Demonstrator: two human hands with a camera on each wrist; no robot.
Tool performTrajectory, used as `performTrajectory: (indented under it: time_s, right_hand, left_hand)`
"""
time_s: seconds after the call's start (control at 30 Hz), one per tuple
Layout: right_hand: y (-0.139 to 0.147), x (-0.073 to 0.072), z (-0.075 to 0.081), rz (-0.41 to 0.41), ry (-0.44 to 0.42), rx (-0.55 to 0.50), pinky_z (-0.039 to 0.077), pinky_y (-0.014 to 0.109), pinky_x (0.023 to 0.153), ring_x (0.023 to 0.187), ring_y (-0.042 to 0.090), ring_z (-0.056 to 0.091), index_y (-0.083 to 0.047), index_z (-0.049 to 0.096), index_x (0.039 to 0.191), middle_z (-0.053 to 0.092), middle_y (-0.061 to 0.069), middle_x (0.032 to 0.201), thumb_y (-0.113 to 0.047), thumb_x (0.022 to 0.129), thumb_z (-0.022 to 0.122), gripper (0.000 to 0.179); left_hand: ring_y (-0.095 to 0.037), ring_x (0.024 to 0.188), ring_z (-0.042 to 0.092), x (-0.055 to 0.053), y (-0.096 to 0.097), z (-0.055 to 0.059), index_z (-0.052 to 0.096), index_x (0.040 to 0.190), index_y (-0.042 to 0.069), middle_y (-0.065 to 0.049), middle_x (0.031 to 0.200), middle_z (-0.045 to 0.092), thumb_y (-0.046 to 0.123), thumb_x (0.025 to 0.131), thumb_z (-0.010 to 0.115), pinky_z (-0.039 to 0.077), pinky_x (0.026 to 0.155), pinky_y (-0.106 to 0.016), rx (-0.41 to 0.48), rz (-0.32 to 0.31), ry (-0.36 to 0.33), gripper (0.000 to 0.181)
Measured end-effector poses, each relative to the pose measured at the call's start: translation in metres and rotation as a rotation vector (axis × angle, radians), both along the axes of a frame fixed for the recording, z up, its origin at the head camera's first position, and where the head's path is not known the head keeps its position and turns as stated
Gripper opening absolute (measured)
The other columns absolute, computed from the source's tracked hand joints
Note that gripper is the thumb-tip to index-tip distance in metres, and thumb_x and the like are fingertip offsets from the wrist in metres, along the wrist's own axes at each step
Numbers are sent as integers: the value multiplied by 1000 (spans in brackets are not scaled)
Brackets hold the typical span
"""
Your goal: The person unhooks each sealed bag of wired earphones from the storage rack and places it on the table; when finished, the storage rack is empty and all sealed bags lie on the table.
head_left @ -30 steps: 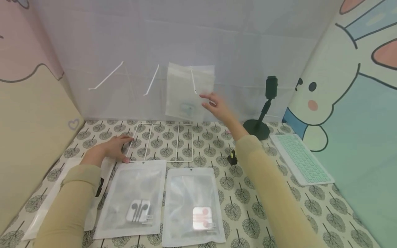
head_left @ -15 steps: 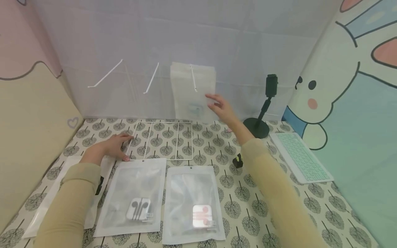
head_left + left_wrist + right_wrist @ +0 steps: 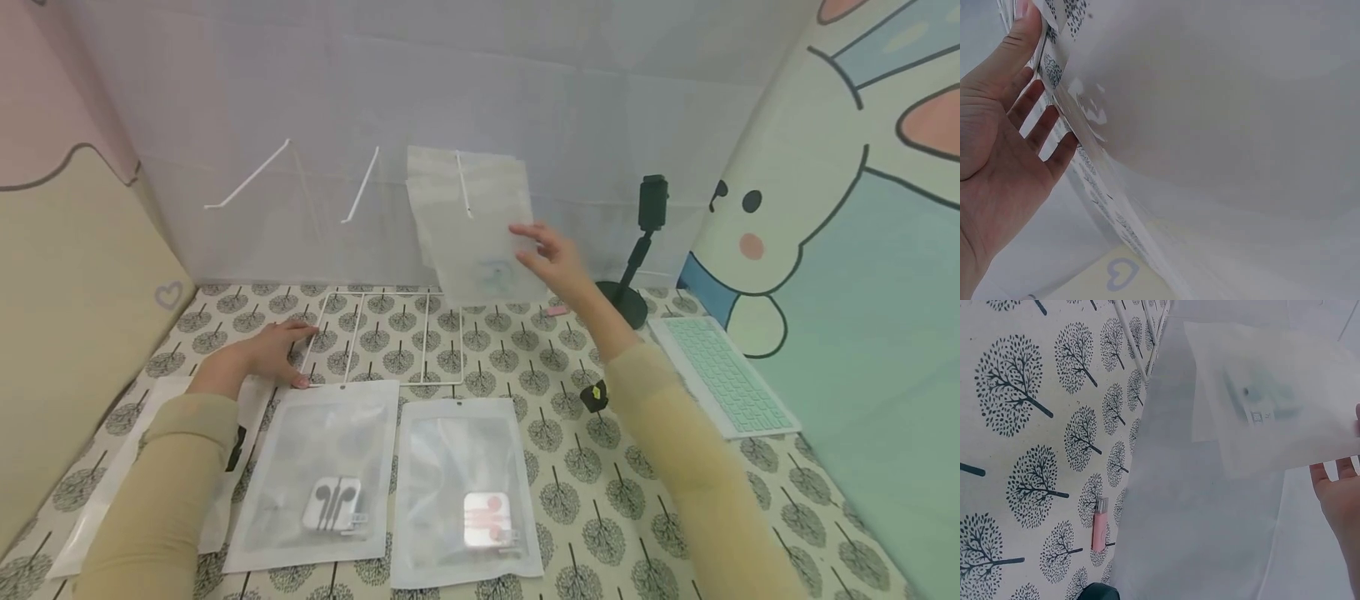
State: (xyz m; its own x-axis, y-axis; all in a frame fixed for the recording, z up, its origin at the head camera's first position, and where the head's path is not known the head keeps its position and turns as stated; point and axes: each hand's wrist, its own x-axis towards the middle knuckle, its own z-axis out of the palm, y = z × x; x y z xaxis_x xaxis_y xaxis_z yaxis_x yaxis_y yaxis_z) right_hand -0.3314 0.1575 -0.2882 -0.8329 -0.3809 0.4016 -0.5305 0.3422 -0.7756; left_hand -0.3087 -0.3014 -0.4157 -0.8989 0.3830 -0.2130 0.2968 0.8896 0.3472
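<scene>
Frosted plastic zip bags [image 3: 480, 192] hang on the rightmost white wire hook [image 3: 462, 183] at the back, with a bluish-green item [image 3: 1266, 394] faintly visible inside the front one. My right hand [image 3: 557, 265] pinches that bag's right edge; in the right wrist view, fingers pass behind the film. Beside the left end of a white wire frame [image 3: 403, 384], my left hand [image 3: 266, 350] rests with fingers loosely extended, thumb near the frame's front corner. Two frosted bags lie in front, one with dark-printed earphones [image 3: 332, 504], another with pink-printed earphones [image 3: 486, 519].
Another white bag [image 3: 150, 433] lies under the left forearm. Two further wire hooks [image 3: 362, 185] stick out on the left. To the right are a black stand [image 3: 645, 242], a mint keyboard [image 3: 723, 371], a small black object [image 3: 595, 397] and a pink USB stick [image 3: 1100, 525].
My right hand has moved rightward, and the front hanging bag's lower part has swung right with it, fanning away from those behind. The left hand has stayed by the wire frame.
</scene>
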Motion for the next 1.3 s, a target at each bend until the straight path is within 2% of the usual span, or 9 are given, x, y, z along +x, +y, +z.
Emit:
performTrajectory:
  time_s: [0.13,0.3,0.4,0.57,0.67,0.83,1.13,1.23,1.3]
  right_hand:
    - [9,-5,-4,-23,-9,13,34,43,111,134,27,37,-7,51,134,43,10,144,-8,92,59,44]
    - [18,-5,-8,-47,39,31,42,41,105,128,23,44,-13,55,132,47,5,140,-11,88,65,45]
    - [21,-1,-6,-55,70,55,42,44,105,128,22,44,-14,57,131,48,3,139,-12,87,67,45]
    - [30,6,1,-61,71,102,37,51,107,132,24,39,-16,57,130,44,3,143,-11,86,68,46]
    - [35,11,7,-71,77,136,36,51,107,133,24,39,-18,57,130,43,1,144,-11,86,69,47]
    - [42,21,17,-71,138,170,39,51,105,128,24,45,-18,59,129,46,1,141,-10,85,70,46]
    - [46,40,30,-45,205,183,45,49,100,122,28,51,-11,60,125,51,8,137,-4,82,71,45]
    - [47,43,32,-24,212,170,48,40,99,117,26,54,-9,60,125,52,9,135,-3,82,70,44]
    - [48,44,32,-3,203,151,51,32,93,113,23,56,-8,60,126,53,9,133,-2,83,70,44]
  left_hand:
    - [-64,129,12,-1,0,1,30,145,-1,-30,147,21,49,64,81,17,98,-77,3,-3,3,108]
    - [-63,130,11,-1,0,0,29,145,-1,-30,148,20,49,64,81,16,99,-76,0,6,-5,109]
    - [-64,129,10,0,-1,-2,29,145,-1,-30,148,19,51,63,81,15,99,-76,-1,9,-10,110]
    - [-64,129,10,1,-1,-2,29,145,-1,-30,148,19,52,62,80,13,100,-76,-8,16,-12,111]
    - [-63,130,9,1,0,0,29,145,-1,-29,148,19,51,62,81,13,100,-76,-7,21,-10,111]
    - [-63,130,9,2,1,2,30,145,0,-29,148,19,50,62,81,13,100,-76,-2,19,-8,110]
    - [-61,132,6,-2,-1,-3,28,147,4,-27,151,14,56,62,79,11,99,-77,11,30,-41,112]
    - [-62,132,5,-1,-1,-2,27,147,4,-28,151,13,55,64,79,9,99,-78,21,35,-49,111]
    - [-62,131,6,2,-1,0,27,147,3,-29,151,14,54,66,79,10,100,-77,20,37,-38,109]
